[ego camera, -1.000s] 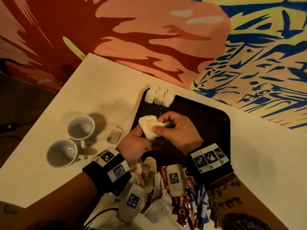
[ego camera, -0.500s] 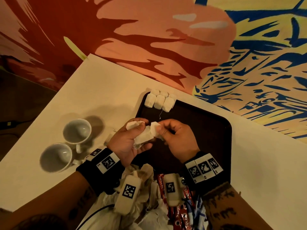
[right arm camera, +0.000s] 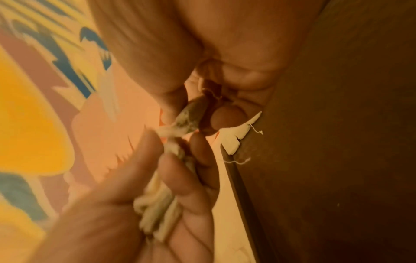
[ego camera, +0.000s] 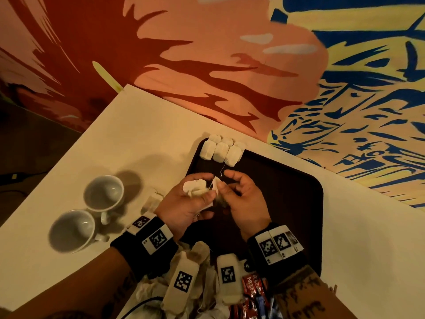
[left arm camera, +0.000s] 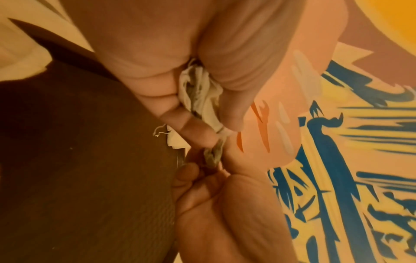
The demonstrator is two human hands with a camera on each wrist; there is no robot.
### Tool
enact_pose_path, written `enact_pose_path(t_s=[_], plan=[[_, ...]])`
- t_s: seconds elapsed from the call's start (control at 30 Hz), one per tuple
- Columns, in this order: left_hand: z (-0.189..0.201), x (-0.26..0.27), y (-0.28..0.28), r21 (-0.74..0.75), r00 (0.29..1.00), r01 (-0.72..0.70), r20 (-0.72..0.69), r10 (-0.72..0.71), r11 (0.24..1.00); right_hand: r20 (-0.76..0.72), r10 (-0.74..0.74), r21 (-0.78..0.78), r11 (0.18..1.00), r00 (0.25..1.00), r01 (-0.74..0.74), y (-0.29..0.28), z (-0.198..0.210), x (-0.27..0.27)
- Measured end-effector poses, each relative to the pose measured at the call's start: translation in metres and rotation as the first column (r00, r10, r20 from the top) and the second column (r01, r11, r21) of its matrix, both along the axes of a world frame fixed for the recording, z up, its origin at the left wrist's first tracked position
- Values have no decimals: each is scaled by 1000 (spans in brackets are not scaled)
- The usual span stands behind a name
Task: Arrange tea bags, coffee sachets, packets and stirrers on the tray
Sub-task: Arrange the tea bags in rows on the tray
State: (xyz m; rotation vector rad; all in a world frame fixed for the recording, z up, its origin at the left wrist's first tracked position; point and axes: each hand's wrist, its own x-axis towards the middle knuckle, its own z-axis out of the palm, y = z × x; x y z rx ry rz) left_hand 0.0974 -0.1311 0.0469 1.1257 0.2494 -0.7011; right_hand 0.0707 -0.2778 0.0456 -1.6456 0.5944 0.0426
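Over the left part of the dark brown tray (ego camera: 287, 192), my left hand (ego camera: 184, 207) grips a small bunch of white tea bags (ego camera: 195, 188), seen crumpled in the palm (left arm camera: 200, 94). My right hand (ego camera: 243, 196) pinches one tea bag (right arm camera: 191, 117) at the edge of that bunch, and the two hands touch. A row of white tea bags (ego camera: 220, 150) lies at the tray's far left corner, with a loose string trailing from it. Stirrers are not visible.
Two white cups (ego camera: 103, 192) (ego camera: 73, 230) stand on the white table (ego camera: 368, 238) left of the tray, with a single tea bag (ego camera: 153, 200) beside them. A heap of tea bags (ego camera: 200, 254) and red coffee sachets (ego camera: 253, 286) lies at the near edge. A painted wall runs behind.
The left hand has turned palm up and closed round the bunch. The right hand has shifted from holding the whole bunch to pinching one bag at its edge.
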Motion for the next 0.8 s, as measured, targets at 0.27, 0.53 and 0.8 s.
enact_pose_path(t_s=[0.27, 0.53, 0.8], plan=[[-2, 7, 13, -57, 993, -111, -46, 108, 992, -37, -170, 96, 980, 985, 173, -21, 0, -1], [-3, 2, 4, 242, 984, -9, 175, -35, 970, -14, -128, 336, 934, 992, 126, -3, 4, -6], [-4, 13, 1, 372, 972, 3, 219, -91, 928, 88, 55, -29, 998, 995, -53, 1, -5, 10]])
